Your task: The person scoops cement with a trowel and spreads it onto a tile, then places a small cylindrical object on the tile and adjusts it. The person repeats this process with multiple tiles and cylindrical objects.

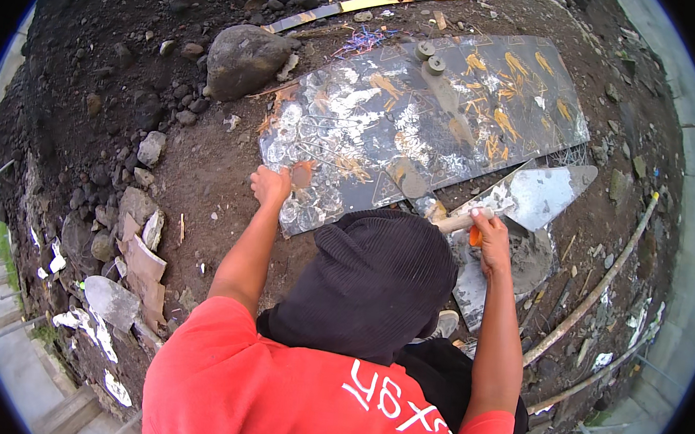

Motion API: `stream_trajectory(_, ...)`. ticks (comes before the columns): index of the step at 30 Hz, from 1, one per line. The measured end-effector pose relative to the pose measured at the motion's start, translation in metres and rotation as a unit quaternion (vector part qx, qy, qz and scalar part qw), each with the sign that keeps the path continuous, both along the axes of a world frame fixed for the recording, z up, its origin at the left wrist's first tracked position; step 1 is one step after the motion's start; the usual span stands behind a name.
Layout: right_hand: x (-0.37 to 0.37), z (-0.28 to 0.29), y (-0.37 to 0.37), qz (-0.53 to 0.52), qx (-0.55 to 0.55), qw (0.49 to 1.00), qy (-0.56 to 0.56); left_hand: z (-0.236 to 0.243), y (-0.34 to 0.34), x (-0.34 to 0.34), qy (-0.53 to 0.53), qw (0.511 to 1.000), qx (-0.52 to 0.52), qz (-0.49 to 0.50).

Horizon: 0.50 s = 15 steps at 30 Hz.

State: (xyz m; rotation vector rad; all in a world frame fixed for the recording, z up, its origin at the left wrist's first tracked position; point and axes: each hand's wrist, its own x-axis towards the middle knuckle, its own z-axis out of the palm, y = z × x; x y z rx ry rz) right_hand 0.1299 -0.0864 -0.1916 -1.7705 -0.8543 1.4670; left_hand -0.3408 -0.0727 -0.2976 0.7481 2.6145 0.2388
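My left hand [271, 186] is at the left edge of a flat dark board [353, 137], fingers curled at a round orange-rimmed piece [301, 174] with a grey centre. My right hand [491, 241] grips the wooden handle of a trowel [453, 223]. Its blade reaches left over the board's near edge, with a lump of grey mortar [405, 177] on it. Something orange [475, 236] shows beside the right fingers. Two small round grey mortar pieces [429, 57] with centre holes sit at the board's far edge. A dark knit hat hides the area between my arms.
A pointed metal shovel blade [546, 199] lies right of the board, above a heap of grey mortar [526, 258]. A boulder [247, 62] sits at the far left. Poles [600, 291] lie to the right. Rocks and another shovel blade [112, 304] are at left.
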Motion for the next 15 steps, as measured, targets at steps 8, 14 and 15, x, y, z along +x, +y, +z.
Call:
stream_trajectory(8,0.058,0.019,-0.005,-0.079,0.033,0.996,-0.019,-0.105,0.001,-0.085,-0.294,0.931,0.186,0.111)
stream_trajectory(14,0.079,0.031,-0.017,-0.109,0.042,0.993,0.002,-0.095,0.013,-0.087,-0.349,0.873,0.247,0.235)
stream_trajectory(15,0.082,0.032,-0.019,-0.112,0.044,0.993,0.002,-0.089,0.011,-0.087,-0.353,0.875,0.246,0.223)
